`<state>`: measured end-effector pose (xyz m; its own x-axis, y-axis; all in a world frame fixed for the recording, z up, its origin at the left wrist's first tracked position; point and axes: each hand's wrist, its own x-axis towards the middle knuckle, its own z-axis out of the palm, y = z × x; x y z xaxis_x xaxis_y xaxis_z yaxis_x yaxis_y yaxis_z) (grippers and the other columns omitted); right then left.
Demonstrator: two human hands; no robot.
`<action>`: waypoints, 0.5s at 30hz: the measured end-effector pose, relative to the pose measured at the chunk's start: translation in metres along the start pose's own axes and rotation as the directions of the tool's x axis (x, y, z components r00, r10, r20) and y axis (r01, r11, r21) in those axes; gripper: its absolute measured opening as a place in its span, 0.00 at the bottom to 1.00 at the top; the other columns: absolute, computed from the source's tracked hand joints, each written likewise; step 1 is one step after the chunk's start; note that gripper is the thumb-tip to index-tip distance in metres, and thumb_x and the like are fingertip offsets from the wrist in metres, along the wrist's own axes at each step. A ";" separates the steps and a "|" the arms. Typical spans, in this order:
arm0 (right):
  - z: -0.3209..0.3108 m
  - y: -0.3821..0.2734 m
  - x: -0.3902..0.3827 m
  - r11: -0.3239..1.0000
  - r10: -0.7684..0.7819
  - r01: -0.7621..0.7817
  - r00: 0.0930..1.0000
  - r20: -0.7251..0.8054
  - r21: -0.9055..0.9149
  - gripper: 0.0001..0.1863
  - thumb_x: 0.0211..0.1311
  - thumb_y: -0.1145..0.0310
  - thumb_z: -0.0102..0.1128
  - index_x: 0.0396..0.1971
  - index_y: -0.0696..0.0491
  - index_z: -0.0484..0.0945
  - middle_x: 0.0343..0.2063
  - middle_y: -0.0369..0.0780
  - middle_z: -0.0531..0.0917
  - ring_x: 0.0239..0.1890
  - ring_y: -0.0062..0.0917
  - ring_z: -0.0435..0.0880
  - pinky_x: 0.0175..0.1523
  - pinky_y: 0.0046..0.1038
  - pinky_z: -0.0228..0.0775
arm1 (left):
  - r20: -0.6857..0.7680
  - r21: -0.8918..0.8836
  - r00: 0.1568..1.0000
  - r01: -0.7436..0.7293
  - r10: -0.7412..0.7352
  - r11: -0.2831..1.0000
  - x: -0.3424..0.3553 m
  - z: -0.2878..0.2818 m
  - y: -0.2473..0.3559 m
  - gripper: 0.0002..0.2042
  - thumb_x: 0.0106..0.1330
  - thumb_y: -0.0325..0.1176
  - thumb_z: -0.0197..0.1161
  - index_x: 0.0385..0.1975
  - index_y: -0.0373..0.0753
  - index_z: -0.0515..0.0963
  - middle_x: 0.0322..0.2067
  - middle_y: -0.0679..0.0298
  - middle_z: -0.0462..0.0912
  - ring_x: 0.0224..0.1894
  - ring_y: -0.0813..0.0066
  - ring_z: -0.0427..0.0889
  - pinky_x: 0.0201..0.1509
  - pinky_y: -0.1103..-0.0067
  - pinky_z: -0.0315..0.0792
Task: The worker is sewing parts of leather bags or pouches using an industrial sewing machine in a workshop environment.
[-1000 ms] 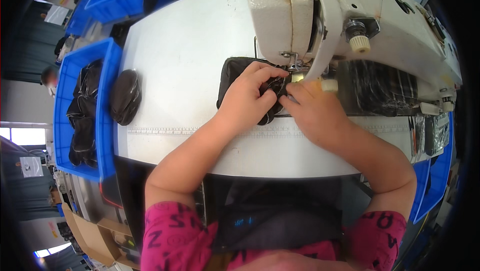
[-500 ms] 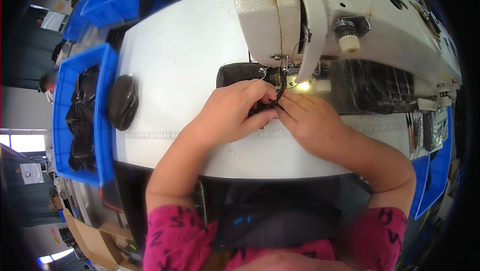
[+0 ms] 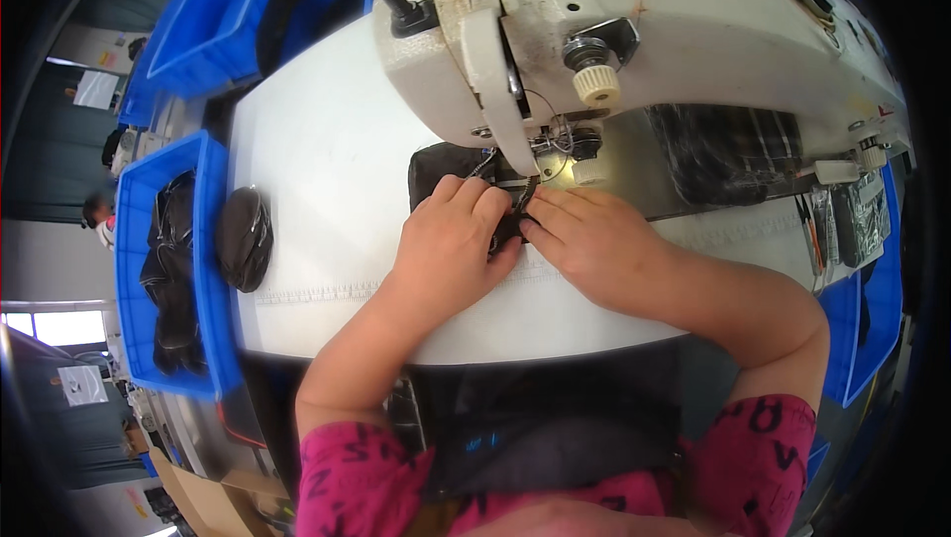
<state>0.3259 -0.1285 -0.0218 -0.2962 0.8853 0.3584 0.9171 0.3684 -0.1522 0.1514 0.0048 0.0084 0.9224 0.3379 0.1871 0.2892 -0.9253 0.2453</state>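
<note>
A black fabric pouch [image 3: 436, 168] with a zipper edge lies at the needle area of a white sewing machine [image 3: 495, 71]. My left hand [image 3: 448, 245] is closed on the pouch's near part, its thumb and fingers pinching the dark cloth. From the other side my right hand [image 3: 599, 245] holds the same piece by its zipper edge, fingers bunched together just in front of the machine's foot. Both hands rest low over the white table, nearly touching. My fingers hide much of the pouch's near side.
Another black pouch [image 3: 245, 240] lies on the table's left, beside a blue bin [image 3: 220, 269] of black pieces. A plastic-wrapped black bundle [image 3: 728, 156] sits under the machine arm. Pen-like tools [image 3: 814, 230] lie at right. A person [image 3: 99, 215] is far left.
The whole view has shifted, so the machine head appears further left. My hands have moved slightly left in the picture and keep hold of the pouch by the needle.
</note>
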 end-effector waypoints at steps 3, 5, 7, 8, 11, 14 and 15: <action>0.001 0.001 0.001 0.999 0.006 -0.006 1.000 -0.009 0.033 0.13 0.64 0.72 0.57 0.44 0.62 0.84 0.51 0.47 0.84 0.60 0.37 0.79 0.61 0.36 0.73 | 0.021 -0.052 0.999 0.025 -0.024 0.998 0.001 0.001 -0.003 0.14 0.52 0.30 0.73 0.37 0.40 0.78 0.36 0.61 0.81 0.44 0.57 0.80 0.45 0.65 0.78; 0.000 0.001 0.002 1.000 -0.018 0.018 0.995 -0.099 -0.005 0.14 0.62 0.72 0.58 0.44 0.62 0.84 0.52 0.47 0.84 0.60 0.38 0.79 0.62 0.36 0.73 | 0.046 -0.091 0.998 0.037 -0.033 0.995 0.002 0.001 -0.008 0.12 0.52 0.29 0.72 0.35 0.39 0.78 0.37 0.60 0.82 0.44 0.56 0.80 0.46 0.66 0.77; 0.004 0.001 0.001 1.000 -0.012 0.013 0.993 -0.114 0.005 0.15 0.61 0.72 0.58 0.44 0.62 0.84 0.53 0.47 0.84 0.61 0.38 0.79 0.62 0.36 0.73 | -0.028 -0.263 0.996 0.071 -0.081 0.962 0.002 0.001 -0.013 0.09 0.54 0.26 0.70 0.34 0.38 0.78 0.37 0.59 0.83 0.44 0.55 0.80 0.48 0.67 0.77; 0.006 0.001 0.001 1.000 -0.005 0.007 0.992 -0.128 0.015 0.15 0.61 0.72 0.58 0.45 0.62 0.84 0.54 0.47 0.84 0.61 0.38 0.79 0.63 0.37 0.73 | -0.027 -0.263 0.996 0.071 -0.081 0.962 0.002 0.002 -0.013 0.09 0.54 0.26 0.70 0.34 0.38 0.78 0.37 0.59 0.83 0.44 0.55 0.80 0.48 0.67 0.77; 0.008 0.003 -0.001 1.000 -0.022 0.021 0.998 -0.056 -0.008 0.16 0.63 0.72 0.58 0.47 0.62 0.84 0.54 0.48 0.84 0.61 0.39 0.80 0.63 0.37 0.72 | -0.250 -0.200 0.962 0.060 -0.111 0.978 0.003 0.005 -0.011 0.08 0.56 0.26 0.67 0.34 0.40 0.76 0.29 0.64 0.82 0.39 0.60 0.80 0.47 0.64 0.73; 0.009 0.002 -0.001 0.999 -0.024 0.022 0.998 -0.052 -0.031 0.16 0.63 0.72 0.57 0.48 0.62 0.84 0.53 0.48 0.84 0.60 0.39 0.81 0.63 0.36 0.73 | -0.135 -0.420 0.968 0.139 -0.214 0.897 0.003 0.007 -0.011 0.09 0.58 0.25 0.65 0.38 0.41 0.78 0.29 0.66 0.82 0.39 0.64 0.80 0.53 0.70 0.67; 0.009 0.002 0.000 0.999 -0.026 0.025 0.998 -0.051 -0.029 0.16 0.63 0.72 0.57 0.48 0.62 0.84 0.53 0.48 0.84 0.60 0.39 0.81 0.63 0.36 0.73 | -0.135 -0.420 0.967 0.142 -0.217 0.896 0.003 0.007 -0.011 0.09 0.58 0.25 0.65 0.38 0.41 0.78 0.29 0.66 0.82 0.39 0.64 0.80 0.53 0.70 0.67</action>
<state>0.3257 -0.1254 -0.0308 -0.3062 0.8597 0.4089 0.9168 0.3820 -0.1164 0.1532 0.0148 -0.0008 0.7945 0.5506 0.2560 0.2830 -0.7088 0.6462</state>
